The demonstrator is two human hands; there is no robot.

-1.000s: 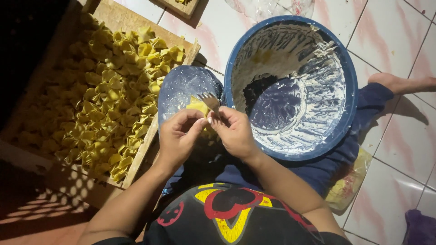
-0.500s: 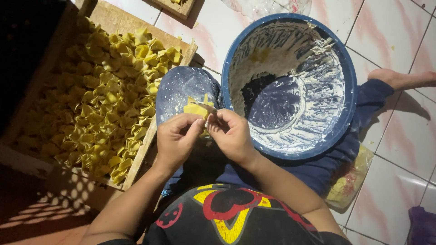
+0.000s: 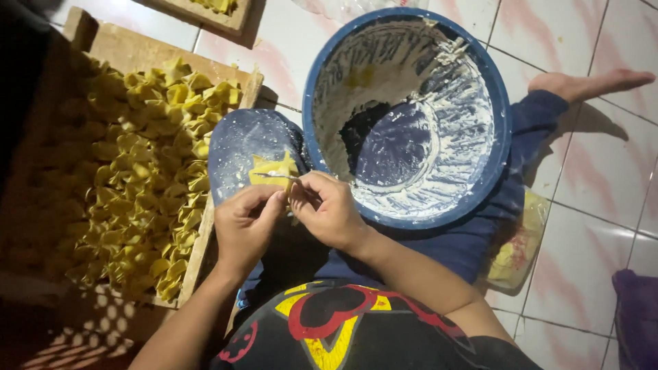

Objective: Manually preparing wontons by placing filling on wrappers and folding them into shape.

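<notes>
I sit on a floor [image 3: 589, 205] of pale glossy tiles with faint pink marbling and dark grout lines. Bright light falls from above on the tiles, while the left edge sinks into deep shadow, with dappled light patches at the lower left.

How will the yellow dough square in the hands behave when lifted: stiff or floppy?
The yellow dough square looks thin, so probably floppy and light. It likely tears easily; both the left hand and right hand support it. Its floury surface suggests little stickiness.
</notes>
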